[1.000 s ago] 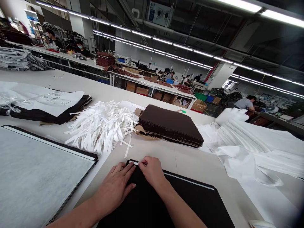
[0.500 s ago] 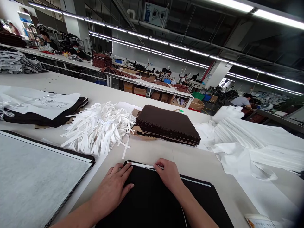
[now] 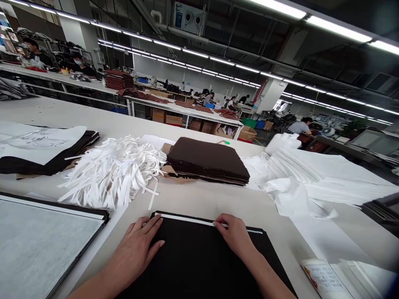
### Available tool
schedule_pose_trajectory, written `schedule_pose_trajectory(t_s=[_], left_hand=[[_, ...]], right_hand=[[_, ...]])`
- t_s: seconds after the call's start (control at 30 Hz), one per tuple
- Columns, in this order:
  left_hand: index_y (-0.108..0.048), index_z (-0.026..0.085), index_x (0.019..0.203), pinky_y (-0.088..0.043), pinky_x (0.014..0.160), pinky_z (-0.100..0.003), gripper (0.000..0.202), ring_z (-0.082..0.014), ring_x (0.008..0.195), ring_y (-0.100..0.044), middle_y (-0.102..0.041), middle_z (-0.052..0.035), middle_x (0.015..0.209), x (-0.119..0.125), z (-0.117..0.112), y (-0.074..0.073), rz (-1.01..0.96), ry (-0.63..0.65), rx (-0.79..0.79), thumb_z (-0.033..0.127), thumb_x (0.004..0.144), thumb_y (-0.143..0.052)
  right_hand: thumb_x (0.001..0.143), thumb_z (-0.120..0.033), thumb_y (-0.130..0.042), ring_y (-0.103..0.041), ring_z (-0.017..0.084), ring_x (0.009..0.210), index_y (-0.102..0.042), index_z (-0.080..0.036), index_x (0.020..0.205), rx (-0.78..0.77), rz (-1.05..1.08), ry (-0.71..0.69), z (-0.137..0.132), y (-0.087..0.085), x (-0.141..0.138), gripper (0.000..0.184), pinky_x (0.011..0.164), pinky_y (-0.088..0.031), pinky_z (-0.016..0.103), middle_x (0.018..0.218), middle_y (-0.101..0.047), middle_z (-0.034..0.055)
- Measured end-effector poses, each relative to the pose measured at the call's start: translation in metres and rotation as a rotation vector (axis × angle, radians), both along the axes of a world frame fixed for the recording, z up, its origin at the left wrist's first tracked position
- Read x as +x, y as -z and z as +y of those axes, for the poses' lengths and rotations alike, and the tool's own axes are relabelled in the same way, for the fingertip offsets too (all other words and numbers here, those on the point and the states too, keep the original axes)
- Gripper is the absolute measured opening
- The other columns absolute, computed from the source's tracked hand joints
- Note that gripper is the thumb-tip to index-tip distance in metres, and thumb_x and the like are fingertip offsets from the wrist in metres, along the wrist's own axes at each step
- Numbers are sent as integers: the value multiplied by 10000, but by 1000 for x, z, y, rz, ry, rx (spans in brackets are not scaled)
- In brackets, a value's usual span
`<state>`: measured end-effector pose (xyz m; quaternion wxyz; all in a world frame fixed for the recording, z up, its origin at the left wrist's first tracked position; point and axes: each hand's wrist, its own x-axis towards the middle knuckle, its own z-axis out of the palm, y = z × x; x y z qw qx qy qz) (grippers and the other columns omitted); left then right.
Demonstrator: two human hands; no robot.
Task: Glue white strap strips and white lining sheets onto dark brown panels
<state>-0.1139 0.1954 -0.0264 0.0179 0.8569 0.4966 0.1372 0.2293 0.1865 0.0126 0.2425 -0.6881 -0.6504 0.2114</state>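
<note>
A black fabric panel (image 3: 193, 261) lies flat in front of me, with a narrow white strip (image 3: 187, 219) along its far edge. Flat on the panel's far left corner rests my left hand (image 3: 134, 245), its fingertips on the strip's left end and its thumb apart. My right hand (image 3: 235, 236) pinches the strip farther right, thumb against forefinger, low over the edge. Beyond this hand, a pale band continues along the edge to the right corner. Behind the panel is a heap of loose white strips (image 3: 115, 170).
A stack of dark brown panels (image 3: 207, 158) stands behind my work. Pale sheet-topped panels (image 3: 40, 245) lie left, below a black stack under written paper (image 3: 46, 143). White sheets (image 3: 327, 174) and a labelled roll (image 3: 324, 278) are right. Several people sit at far benches.
My right hand has slid right along the panel's edge, and the strip behind it now lies straighter. My left hand stays on the corner. The camera view has turned slightly right.
</note>
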Motion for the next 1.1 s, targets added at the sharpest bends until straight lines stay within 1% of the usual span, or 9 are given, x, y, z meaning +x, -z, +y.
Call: schedule_pose_trajectory(t_s=[0.13, 0.27, 0.33, 0.47, 0.6, 0.7, 0.9, 1.0, 1.1], left_hand=[[-481, 210, 1494, -483, 1017, -449, 587, -307, 1269, -488, -544, -19, 1509, 3, 3, 3, 35, -12, 10, 532, 1004, -470], [-495, 201, 1485, -470, 1002, -481, 556, -319, 1258, -474, -576, -57, 1465, 10, 5, 4, 65, -14, 40, 492, 1011, -468], [-502, 219, 1480, -465, 989, -494, 527, -324, 1252, -471, -583, -75, 1443, 14, 5, 4, 81, -13, 53, 467, 1017, -464], [-488, 244, 1491, -460, 978, -511, 511, -340, 1247, -470, -575, -103, 1427, 21, 5, 2, 129, -16, 48, 442, 1019, -469], [-488, 227, 1491, -458, 983, -519, 522, -354, 1247, -474, -565, -129, 1429, 26, 4, -3, 178, -31, 28, 445, 1018, -476], [-509, 211, 1477, -463, 959, -522, 539, -370, 1227, -490, -580, -149, 1395, 30, 5, -6, 198, -29, 32, 476, 1009, -483], [-449, 319, 1509, -465, 901, -521, 569, -389, 1162, -535, -625, -156, 1277, 36, 8, -6, 241, -3, 52, 537, 986, -506], [-463, 307, 1502, -461, 899, -520, 571, -393, 1156, -539, -625, -173, 1259, 37, 7, -5, 256, -11, 69, 540, 983, -511], [-446, 312, 1511, -459, 897, -514, 573, -383, 1138, -546, -621, -176, 1245, 38, 6, -6, 265, -22, 74, 541, 989, -497]], right_hand=[[918, -256, -586, -665, 201, 824, -699, -237, 824, 33, -84, -13, 0, 1, -4, 149, 754, -465, 305, 885, -730, 11], [909, -221, -607, -663, 193, 810, -693, -228, 814, 41, -121, -3, 1, 1, -6, 129, 756, -459, 299, 875, -724, 9], [909, -216, -609, -662, 190, 805, -689, -228, 806, 43, -124, 4, 1, 3, -6, 131, 753, -456, 297, 869, -722, 5], [907, -214, -615, -664, 189, 811, -687, -224, 796, 41, -109, 16, 2, 6, -5, 133, 759, -456, 296, 860, -724, 6], [906, -210, -616, -668, 189, 818, -694, -221, 796, 37, -93, 25, 3, 7, -5, 135, 763, -458, 292, 862, -730, 10], [904, -203, -617, -674, 190, 831, -699, -223, 791, 31, -95, 27, 3, 6, -6, 141, 768, -456, 285, 866, -738, 9], [900, -211, -630, -678, 189, 826, -716, -230, 795, 5, -108, 45, 3, 3, -8, 137, 766, -455, 277, 865, -747, 9], [897, -214, -635, -680, 189, 827, -719, -227, 789, -13, -107, 60, 3, 1, -9, 138, 756, -454, 275, 863, -750, 9], [904, -222, -626, -684, 186, 826, -724, -226, 798, -33, -102, 72, 4, -1, -9, 144, 731, -455, 269, 866, -753, 10]])
